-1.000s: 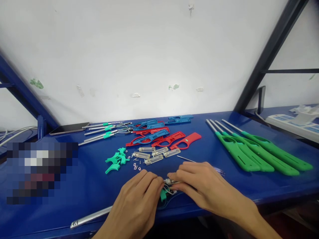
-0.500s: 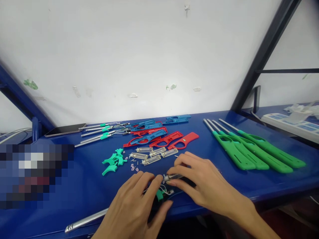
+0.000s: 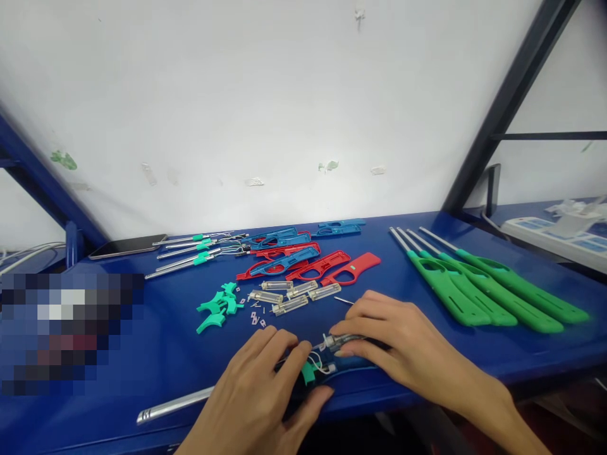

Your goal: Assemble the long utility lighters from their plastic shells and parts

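Head view catches the work at the near edge of the surface [image 3: 156, 344], where a clear capsule [image 3: 337, 342] is pinched between thumb and fingers of the right hand [image 3: 386, 332]. It sits just above, or against, a dark blue shell [image 3: 353, 365]; from where I stand, I can't tell whether they touch. The left hand [image 3: 253, 379] cups the same assembly, thumb spread along the near side; how firmly it grips is hidden under the fingers.

Between the hands, thin white wires [image 3: 318, 361] loop over a green trigger [image 3: 309, 373], and a metal tube [image 3: 175, 404] sticks out past the left wrist toward half past eight. I'd keep those wires tucked inward, clear of the shell's rim, and hold the capsule level by its body, away from its white end fitting. Steady pressure from the left hand should stop the trigger lifting, I'd judge; a hard push might trap a wire.

Farther out, spare capsules [image 3: 290, 306] lie at eleven o'clock, loose green triggers [image 3: 211, 321] at ten, and wired tubes [image 3: 202, 259] beyond them. Red and blue half-shells [image 3: 332, 264] spread near twelve; green-handled pieces [image 3: 458, 297] fan out at two.
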Demonstrator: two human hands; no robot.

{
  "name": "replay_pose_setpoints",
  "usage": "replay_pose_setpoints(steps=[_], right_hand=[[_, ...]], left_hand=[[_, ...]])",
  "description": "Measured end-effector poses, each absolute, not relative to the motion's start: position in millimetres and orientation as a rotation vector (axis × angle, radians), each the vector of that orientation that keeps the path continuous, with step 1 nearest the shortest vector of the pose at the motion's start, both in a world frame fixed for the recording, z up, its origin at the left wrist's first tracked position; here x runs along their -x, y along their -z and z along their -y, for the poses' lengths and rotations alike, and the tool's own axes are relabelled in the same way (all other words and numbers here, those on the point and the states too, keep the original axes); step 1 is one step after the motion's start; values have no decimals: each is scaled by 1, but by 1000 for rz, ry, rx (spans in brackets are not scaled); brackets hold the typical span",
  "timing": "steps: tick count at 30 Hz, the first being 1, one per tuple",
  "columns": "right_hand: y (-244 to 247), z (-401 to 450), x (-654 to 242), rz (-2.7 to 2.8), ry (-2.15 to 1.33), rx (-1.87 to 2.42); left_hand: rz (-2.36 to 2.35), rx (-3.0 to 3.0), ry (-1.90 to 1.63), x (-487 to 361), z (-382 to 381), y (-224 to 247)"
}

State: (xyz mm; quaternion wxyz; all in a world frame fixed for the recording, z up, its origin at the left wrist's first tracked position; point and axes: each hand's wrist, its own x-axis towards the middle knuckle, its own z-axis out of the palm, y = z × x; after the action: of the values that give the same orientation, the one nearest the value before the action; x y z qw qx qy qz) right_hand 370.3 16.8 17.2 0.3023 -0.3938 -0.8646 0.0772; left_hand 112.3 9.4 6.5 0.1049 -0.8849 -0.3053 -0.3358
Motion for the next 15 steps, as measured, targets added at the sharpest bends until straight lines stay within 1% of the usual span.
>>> replay_pose_setpoints(steps=[8, 15], right_hand=[[-18, -15, -373, 2333, -184, 1022], [-19, -14, -373, 2328, -235, 1042]], left_hand=[[881, 2586, 975, -111, -10, -7], [878, 2566, 989, -112, -9, -7]])
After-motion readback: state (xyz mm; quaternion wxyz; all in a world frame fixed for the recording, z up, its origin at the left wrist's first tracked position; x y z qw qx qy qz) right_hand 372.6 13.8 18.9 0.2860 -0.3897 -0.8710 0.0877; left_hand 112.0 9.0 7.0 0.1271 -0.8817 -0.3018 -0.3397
